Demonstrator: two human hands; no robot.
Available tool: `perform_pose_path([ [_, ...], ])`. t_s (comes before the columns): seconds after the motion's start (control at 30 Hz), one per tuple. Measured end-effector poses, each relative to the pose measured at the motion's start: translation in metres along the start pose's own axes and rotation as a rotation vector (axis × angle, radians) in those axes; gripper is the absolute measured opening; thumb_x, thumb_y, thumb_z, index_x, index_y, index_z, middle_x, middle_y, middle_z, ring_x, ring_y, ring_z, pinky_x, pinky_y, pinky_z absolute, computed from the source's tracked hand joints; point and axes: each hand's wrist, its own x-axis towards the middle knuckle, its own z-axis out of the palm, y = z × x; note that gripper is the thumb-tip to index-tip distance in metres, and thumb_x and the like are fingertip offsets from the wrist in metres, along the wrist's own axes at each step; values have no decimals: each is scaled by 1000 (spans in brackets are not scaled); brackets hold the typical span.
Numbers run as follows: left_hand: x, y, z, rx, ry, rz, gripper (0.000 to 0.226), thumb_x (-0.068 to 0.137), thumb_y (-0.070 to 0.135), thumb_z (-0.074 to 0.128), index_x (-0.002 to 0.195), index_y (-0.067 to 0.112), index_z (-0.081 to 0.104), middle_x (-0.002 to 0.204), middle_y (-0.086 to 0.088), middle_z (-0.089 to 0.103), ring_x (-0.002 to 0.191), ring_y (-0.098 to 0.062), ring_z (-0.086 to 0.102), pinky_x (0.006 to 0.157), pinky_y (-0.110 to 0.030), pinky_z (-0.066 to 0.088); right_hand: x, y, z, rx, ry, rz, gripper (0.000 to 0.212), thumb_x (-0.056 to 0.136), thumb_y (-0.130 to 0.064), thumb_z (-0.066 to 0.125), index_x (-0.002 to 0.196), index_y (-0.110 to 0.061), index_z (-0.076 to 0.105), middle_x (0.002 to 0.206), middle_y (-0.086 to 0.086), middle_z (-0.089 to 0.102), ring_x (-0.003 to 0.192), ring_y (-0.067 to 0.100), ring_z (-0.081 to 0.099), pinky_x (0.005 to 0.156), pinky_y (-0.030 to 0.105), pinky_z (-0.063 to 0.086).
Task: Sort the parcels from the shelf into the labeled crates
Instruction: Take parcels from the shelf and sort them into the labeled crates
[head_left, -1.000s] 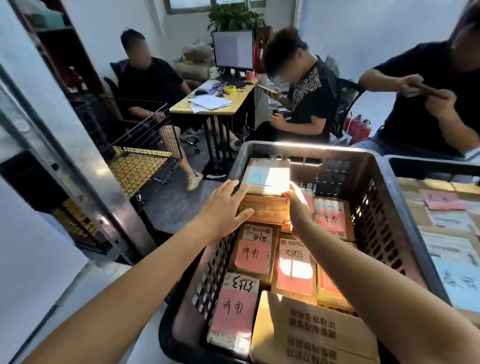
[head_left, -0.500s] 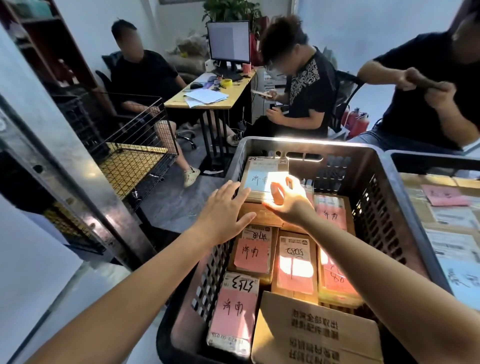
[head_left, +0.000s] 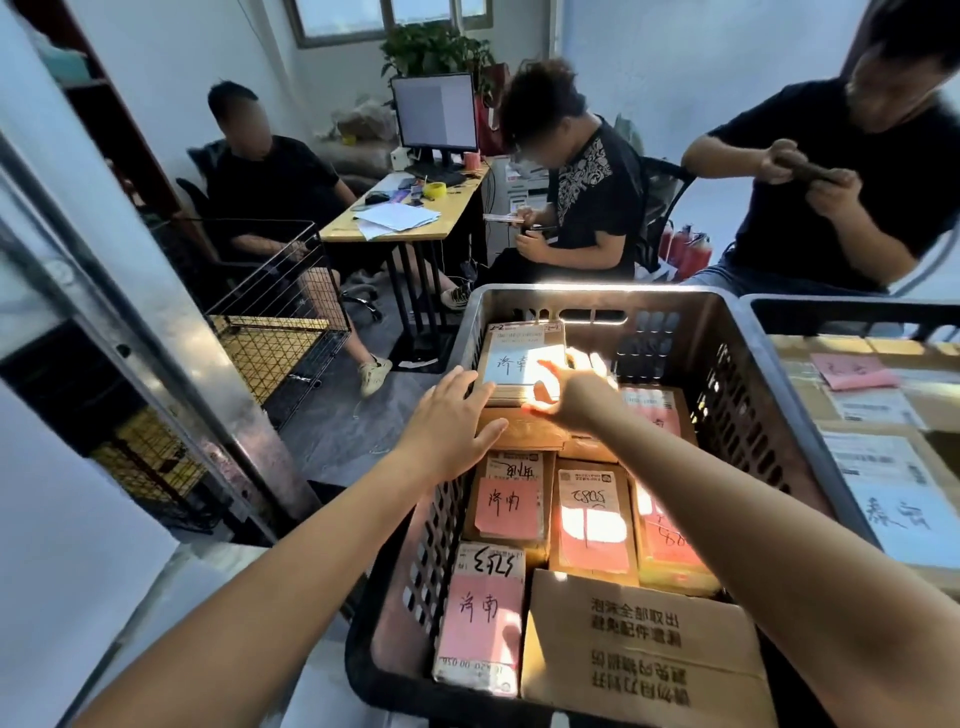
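touching both hands (head_left: 451, 415) (head_left: 569, 387): top parcel (head_left: 511, 358)

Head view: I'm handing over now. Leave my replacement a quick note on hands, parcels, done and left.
Left hand: open, flat against the near-left corner of the white-labelled parcel.
Right hand: open, resting on its top.
Parcel lies stacked on others at the far end of the black crate.
Done: crate nearly full; second crate on the right holds parcels too.
Left: let go, fetch the next.

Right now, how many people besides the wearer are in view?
3: one seated person left of the desk, a second seated right of it, a third at the right edge. More may be offscreen.
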Motion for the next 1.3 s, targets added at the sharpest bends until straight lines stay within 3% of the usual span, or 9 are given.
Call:
perform_pose_path([
  [0.1, -2, 0, 0, 5, -4, 6, 57, 98, 42, 34, 147, 16, 21, 155, -7, 16, 145, -20, 3, 116, -39, 10, -19, 0, 3, 62, 104, -25, 77, 86, -43, 60, 149, -24, 19, 146, 16, 35, 136, 32, 32, 105, 41, 37],
  [0.17, -9, 2, 0, 23, -24, -5, 58, 98, 43, 35, 147, 16, 20, 156, -9, 14, 145, -21, 2, 116, -41, 9, -32, 2, 5, 68, 130, -65, 78, 85, -42, 62, 148, -27, 19, 151, 14, 24, 140, 33, 22, 110, 46, 33],
  [0.33, -42, 18, -3, 53, -14, -105, 61, 96, 45, 36, 148, 17, 20, 155, -10, 16, 145, -23, 8, 118, -41, 12, -64, 1, -6, 111, 138, -218, 81, 85, -34, 64, 149, -24, 14, 150, 12, 29, 133, 29, 36, 108, 42, 37],
  [0.67, -175, 67, -4, -10, 64, -509, 60, 97, 43, 35, 147, 14, 21, 156, -12, 14, 145, -25, 5, 116, -39, 11, -172, -24, -19, 137, 73, -669, 74, 89, -36, 59, 149, -21, 18, 148, 11, 30, 135, 30, 31, 111, 43, 31],
  [0.83, -265, 89, 1, -35, 152, -685, 57, 96, 42, 40, 144, 12, 30, 152, -12, 25, 142, -26, 17, 113, -35, 20, -225, -53, 2, 135, -42, -857, 73, 88, -39, 56, 149, -20, 21, 148, 10, 31, 137, 31, 26, 111, 46, 28],
  [1.3, -563, 155, 9, 81, 205, -1305, 59, 97, 44, 35, 146, 13, 26, 153, -11, 22, 140, -26, 21, 114, -34, 20, -421, -192, 99, 40, -260, -1430, 73, 89, -46, 55, 148, -24, 20, 152, 7, 25, 141, 26, 20, 113, 43, 26],
])
